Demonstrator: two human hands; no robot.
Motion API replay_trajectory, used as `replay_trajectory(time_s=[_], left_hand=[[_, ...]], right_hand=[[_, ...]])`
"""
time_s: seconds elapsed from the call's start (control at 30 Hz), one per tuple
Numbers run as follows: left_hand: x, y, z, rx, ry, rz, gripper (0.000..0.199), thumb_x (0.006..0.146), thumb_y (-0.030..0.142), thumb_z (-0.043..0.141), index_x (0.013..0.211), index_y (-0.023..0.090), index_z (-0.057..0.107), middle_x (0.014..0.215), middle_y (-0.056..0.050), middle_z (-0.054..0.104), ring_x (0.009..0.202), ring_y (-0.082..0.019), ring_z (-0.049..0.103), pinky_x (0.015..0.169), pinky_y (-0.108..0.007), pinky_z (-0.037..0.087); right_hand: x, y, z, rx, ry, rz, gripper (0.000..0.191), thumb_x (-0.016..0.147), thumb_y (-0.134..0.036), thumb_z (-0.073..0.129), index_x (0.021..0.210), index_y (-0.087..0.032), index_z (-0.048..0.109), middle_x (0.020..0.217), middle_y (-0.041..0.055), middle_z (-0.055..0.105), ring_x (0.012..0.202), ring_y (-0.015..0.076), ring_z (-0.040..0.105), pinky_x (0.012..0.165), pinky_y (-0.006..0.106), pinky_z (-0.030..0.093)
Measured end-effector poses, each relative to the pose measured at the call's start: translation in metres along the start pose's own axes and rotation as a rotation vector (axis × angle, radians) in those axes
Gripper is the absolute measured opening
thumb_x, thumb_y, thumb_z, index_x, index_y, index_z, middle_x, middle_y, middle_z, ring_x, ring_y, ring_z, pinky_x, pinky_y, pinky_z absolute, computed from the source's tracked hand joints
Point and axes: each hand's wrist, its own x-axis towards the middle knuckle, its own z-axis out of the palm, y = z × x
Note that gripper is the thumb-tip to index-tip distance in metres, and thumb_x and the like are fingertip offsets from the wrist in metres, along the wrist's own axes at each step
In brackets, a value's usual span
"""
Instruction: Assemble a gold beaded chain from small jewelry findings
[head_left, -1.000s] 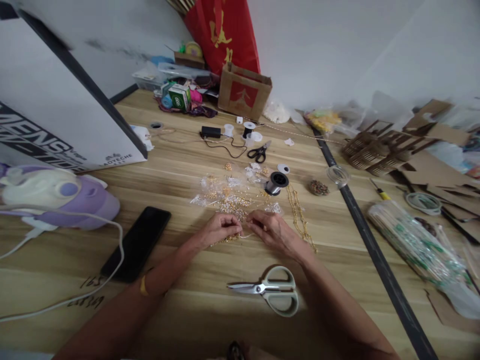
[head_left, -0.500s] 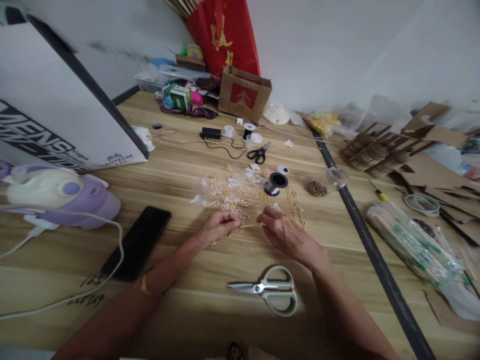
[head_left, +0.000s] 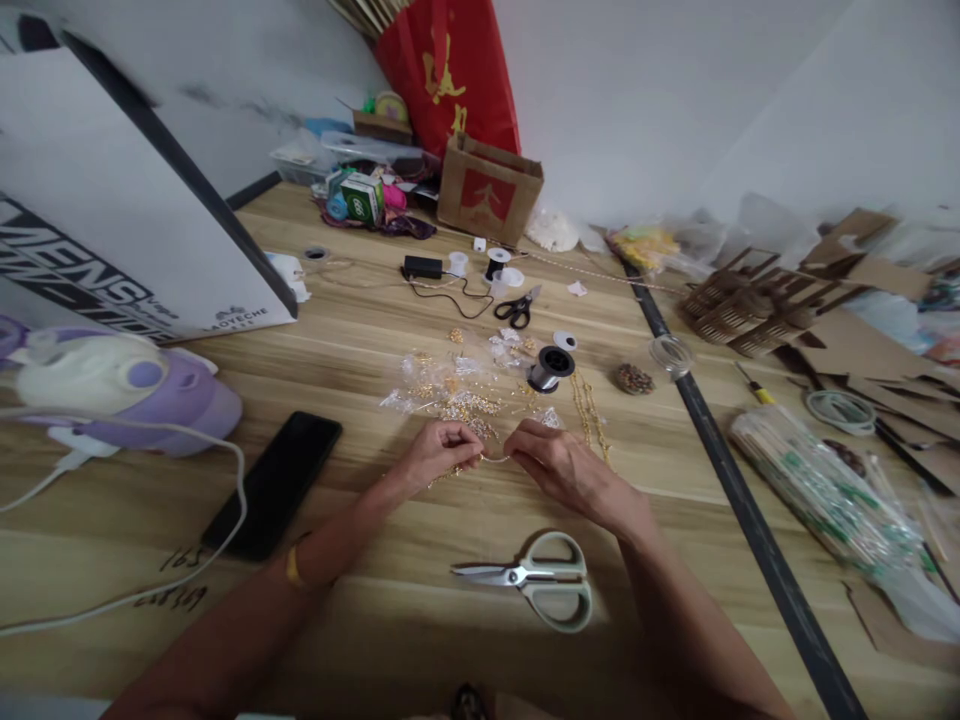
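Observation:
My left hand (head_left: 442,450) pinches one end of a thin pale strand (head_left: 495,459), whose exact kind I cannot make out. At its other end, the closed fingertips of my right hand (head_left: 555,460) grip it, so it spans the short gap with a slight sag. Below my left fingers hangs or lies a gold beaded chain (head_left: 448,476). Just beyond both hands sits a pile of small gold and clear beads (head_left: 469,405) with little plastic bags (head_left: 409,385). Light-handled scissors (head_left: 536,580) lie nearer to me, blades pointing left.
A spool of wire (head_left: 553,369), a gold chain (head_left: 589,410) and black scissors (head_left: 517,307) lie past my hands. On the left are a phone (head_left: 277,485), a white cable and a purple-white device (head_left: 127,390). A dark strip (head_left: 739,500) crosses the table at right, beside packaged sticks (head_left: 825,490).
My right hand has moved slightly left, closer to my left hand. The strand between them, straight before, now sags a little. My left hand has barely moved.

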Motion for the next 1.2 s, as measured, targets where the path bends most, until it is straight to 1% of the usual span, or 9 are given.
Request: replay_trajectory(time_s=[0.13, 0.3, 0.4, 0.53, 0.7, 0.8, 0.87, 1.0, 1.2], left_hand=[[-0.002, 0.005, 0.003, -0.044, -0.034, -0.049, 0.026, 0.068, 0.036, 0.074, 0.070, 0.011, 0.065, 0.060, -0.002, 0.065, 0.055, -0.010, 0.058, 0.056, -0.022, 0.046], [-0.002, 0.004, 0.006, -0.037, -0.089, -0.043, 0.029, 0.068, 0.038, 0.073, 0.071, 0.011, 0.064, 0.065, -0.004, 0.067, 0.056, -0.010, 0.059, 0.055, -0.023, 0.047], [-0.001, 0.003, 0.006, -0.012, -0.101, -0.044, 0.030, 0.068, 0.039, 0.073, 0.071, 0.011, 0.064, 0.064, -0.004, 0.067, 0.055, -0.010, 0.059, 0.053, -0.022, 0.046], [0.001, 0.001, 0.004, 0.014, -0.104, -0.035, 0.029, 0.069, 0.039, 0.072, 0.072, 0.012, 0.063, 0.065, -0.004, 0.067, 0.054, -0.010, 0.059, 0.052, -0.021, 0.046], [0.000, 0.003, 0.004, 0.084, -0.109, -0.009, 0.028, 0.075, 0.039, 0.067, 0.072, 0.012, 0.062, 0.067, -0.004, 0.066, 0.054, -0.010, 0.058, 0.050, -0.021, 0.045], [0.000, 0.007, 0.006, 0.133, -0.091, 0.000, 0.027, 0.075, 0.038, 0.066, 0.068, 0.012, 0.061, 0.062, -0.002, 0.063, 0.052, -0.009, 0.055, 0.050, -0.021, 0.044], [0.000, 0.009, 0.007, 0.166, -0.079, 0.013, 0.025, 0.075, 0.036, 0.066, 0.067, 0.012, 0.061, 0.060, -0.002, 0.062, 0.051, -0.009, 0.055, 0.050, -0.020, 0.044], [0.001, 0.011, 0.008, 0.229, -0.068, 0.039, 0.021, 0.076, 0.032, 0.062, 0.068, 0.012, 0.063, 0.062, -0.003, 0.064, 0.051, -0.009, 0.054, 0.049, -0.020, 0.042], [0.002, 0.012, 0.011, 0.272, -0.063, 0.028, 0.019, 0.074, 0.029, 0.062, 0.065, 0.012, 0.064, 0.060, -0.003, 0.064, 0.053, -0.011, 0.054, 0.050, -0.020, 0.041]], right_hand=[[0.000, 0.002, 0.001, 0.048, 0.041, -0.015, 0.017, 0.093, -0.013, 0.047, 0.097, -0.019, 0.063, 0.088, 0.0046, 0.062, 0.074, 0.0135, 0.059, 0.066, 0.024, 0.041], [0.000, 0.002, 0.001, 0.045, 0.070, 0.000, 0.016, 0.094, -0.016, 0.047, 0.089, -0.017, 0.062, 0.085, 0.0048, 0.061, 0.073, 0.0135, 0.059, 0.066, 0.025, 0.042], [0.002, 0.006, 0.003, 0.063, 0.088, -0.019, 0.016, 0.094, -0.017, 0.046, 0.091, -0.017, 0.062, 0.085, 0.0053, 0.061, 0.074, 0.0143, 0.059, 0.067, 0.025, 0.042], [0.003, 0.011, 0.006, 0.098, 0.105, -0.043, 0.018, 0.095, -0.020, 0.045, 0.097, -0.018, 0.062, 0.086, 0.0057, 0.061, 0.075, 0.0148, 0.059, 0.068, 0.026, 0.043], [0.006, 0.019, 0.011, 0.177, 0.111, -0.030, 0.012, 0.092, -0.017, 0.049, 0.090, -0.017, 0.062, 0.083, 0.0044, 0.061, 0.070, 0.0132, 0.056, 0.064, 0.024, 0.042], [0.008, 0.025, 0.016, 0.225, 0.119, 0.032, 0.006, 0.087, -0.014, 0.055, 0.088, -0.016, 0.061, 0.080, 0.0033, 0.061, 0.065, 0.0119, 0.055, 0.060, 0.022, 0.040], [0.009, 0.028, 0.018, 0.250, 0.106, 0.070, 0.006, 0.085, -0.013, 0.056, 0.088, -0.016, 0.060, 0.077, 0.0020, 0.060, 0.062, 0.0112, 0.053, 0.058, 0.021, 0.040], [0.010, 0.029, 0.019, 0.250, 0.081, 0.098, 0.005, 0.084, -0.013, 0.056, 0.086, -0.016, 0.060, 0.072, 0.0003, 0.059, 0.060, 0.0106, 0.051, 0.056, 0.020, 0.038], [0.011, 0.026, 0.020, 0.246, 0.069, 0.075, 0.009, 0.085, -0.012, 0.056, 0.079, -0.016, 0.061, 0.079, 0.0024, 0.063, 0.063, 0.0105, 0.053, 0.058, 0.020, 0.038]])
